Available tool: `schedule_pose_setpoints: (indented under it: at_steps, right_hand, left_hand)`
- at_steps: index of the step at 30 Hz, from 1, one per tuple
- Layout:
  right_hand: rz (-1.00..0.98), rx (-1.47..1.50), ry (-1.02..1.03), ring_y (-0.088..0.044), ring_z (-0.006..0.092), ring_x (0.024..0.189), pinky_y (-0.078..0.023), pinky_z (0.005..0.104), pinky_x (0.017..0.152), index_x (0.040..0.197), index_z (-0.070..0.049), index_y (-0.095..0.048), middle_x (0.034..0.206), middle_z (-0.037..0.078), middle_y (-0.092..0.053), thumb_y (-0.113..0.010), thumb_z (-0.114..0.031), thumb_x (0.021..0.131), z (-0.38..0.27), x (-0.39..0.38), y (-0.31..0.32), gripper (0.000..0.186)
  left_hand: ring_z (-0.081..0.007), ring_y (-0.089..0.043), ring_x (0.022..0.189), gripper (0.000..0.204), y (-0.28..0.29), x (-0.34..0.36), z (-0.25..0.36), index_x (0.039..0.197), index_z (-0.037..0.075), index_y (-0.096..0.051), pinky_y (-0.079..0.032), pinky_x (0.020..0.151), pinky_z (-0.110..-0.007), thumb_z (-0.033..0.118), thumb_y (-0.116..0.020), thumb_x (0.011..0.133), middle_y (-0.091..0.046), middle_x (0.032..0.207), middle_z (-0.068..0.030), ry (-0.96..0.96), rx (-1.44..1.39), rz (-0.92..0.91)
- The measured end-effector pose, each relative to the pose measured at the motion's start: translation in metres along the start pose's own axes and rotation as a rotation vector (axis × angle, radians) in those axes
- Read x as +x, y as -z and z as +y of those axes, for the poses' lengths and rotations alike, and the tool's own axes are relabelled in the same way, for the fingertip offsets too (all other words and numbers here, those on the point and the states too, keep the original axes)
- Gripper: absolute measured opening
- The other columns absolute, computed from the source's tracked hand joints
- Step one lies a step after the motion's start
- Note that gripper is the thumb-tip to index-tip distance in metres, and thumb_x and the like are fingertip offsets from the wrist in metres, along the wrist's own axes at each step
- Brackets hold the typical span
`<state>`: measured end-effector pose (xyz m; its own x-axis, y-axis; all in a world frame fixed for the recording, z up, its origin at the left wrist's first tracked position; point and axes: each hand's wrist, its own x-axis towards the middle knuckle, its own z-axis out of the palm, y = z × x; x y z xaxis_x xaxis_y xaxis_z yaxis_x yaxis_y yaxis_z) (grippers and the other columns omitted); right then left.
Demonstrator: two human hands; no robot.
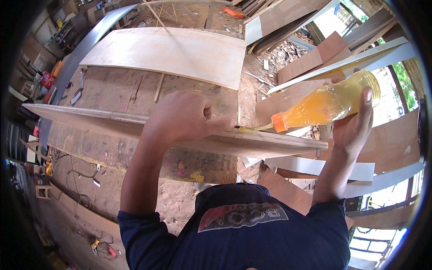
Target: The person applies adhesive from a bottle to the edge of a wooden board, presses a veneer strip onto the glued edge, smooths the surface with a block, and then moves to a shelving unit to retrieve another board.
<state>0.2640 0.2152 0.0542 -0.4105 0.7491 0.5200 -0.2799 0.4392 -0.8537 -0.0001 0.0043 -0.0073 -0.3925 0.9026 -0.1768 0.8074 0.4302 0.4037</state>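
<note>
My right hand point(355, 117) is wrapped round a clear plastic bottle point(319, 101) of yellow-orange liquid, probably glue. The bottle tilts downward to the left, and its orange cap point(279, 122) has a thin nozzle at the edge of a long wooden board point(216, 145). A yellowish smear shows on that edge by the nozzle. The board stands on its long edge across the workbench point(117, 144). On its upper edge rests my left hand point(191, 114), fingers curled and one digit stretched along the wood toward the nozzle. Its curled fingertips are hidden.
A pale plywood panel point(171, 51) lies across the far side of the bench. Hand tools point(77, 95) sit at the bench's left. Leaning sheets and offcuts point(315, 56) crowd the right, with wood scraps on the floor. A cable point(74, 177) trails at the lower left.
</note>
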Motion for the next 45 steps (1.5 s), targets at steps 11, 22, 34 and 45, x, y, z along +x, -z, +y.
schedule_pose_setpoints:
  at_steps: [11, 22, 34, 45]
  right_hand:
    - [0.052, 0.005, -0.004, -0.073, 0.0341, 0.109, -0.062, 0.0473, 0.096, 0.15, 0.006, -0.045, 0.117, 0.026, -0.07, -0.062, -0.049, 0.107, 0.007, -0.009, 0.015, 0.072]
    - [0.22, 0.061, -0.063, -0.072, 0.0319, 0.111, -0.061, 0.0442, 0.094, 0.142, 0.003, -0.052, 0.119, 0.024, -0.07, -0.065, -0.048, 0.107, 0.007, -0.022, 0.039, 0.064]
    - [0.303, 0.351, -0.16, -0.069, 0.0222, 0.118, -0.057, 0.0425, 0.103, 0.14, -0.007, -0.057, 0.126, 0.008, -0.067, -0.06, -0.049, 0.11, 0.01, -0.017, 0.053, 0.052]
    - [0.337, 0.334, -0.19, -0.069, 0.0269, 0.117, -0.058, 0.0457, 0.103, 0.142, -0.001, -0.054, 0.127, 0.013, -0.065, -0.063, -0.045, 0.109, 0.023, -0.035, 0.062, 0.056]
  left_hand:
    - [-0.0357, -0.068, 0.067, 0.068, 0.001, -0.005, 0.005, 0.077, 0.004, -0.075, -0.049, 0.064, -0.048, 0.072, -0.075, 0.083, -0.069, 0.068, -0.018, -0.002, -0.037, 0.044]
    - [-0.0346, -0.069, 0.068, 0.069, -0.001, -0.006, 0.005, 0.078, 0.005, -0.076, -0.05, 0.066, -0.048, 0.073, -0.075, 0.082, -0.07, 0.07, -0.0172, -0.018, -0.037, 0.065]
    - [-0.0286, -0.069, 0.067, 0.064, -0.004, -0.007, 0.002, 0.083, 0.002, -0.079, -0.051, 0.065, -0.043, 0.067, -0.077, 0.083, -0.071, 0.071, -0.0127, -0.03, -0.067, 0.073]
    - [-0.036, -0.074, 0.083, 0.064, 0.003, -0.007, 0.011, 0.083, 0.004, -0.078, -0.055, 0.076, -0.047, 0.068, -0.078, 0.082, -0.075, 0.083, -0.0172, 0.007, -0.09, 0.003]
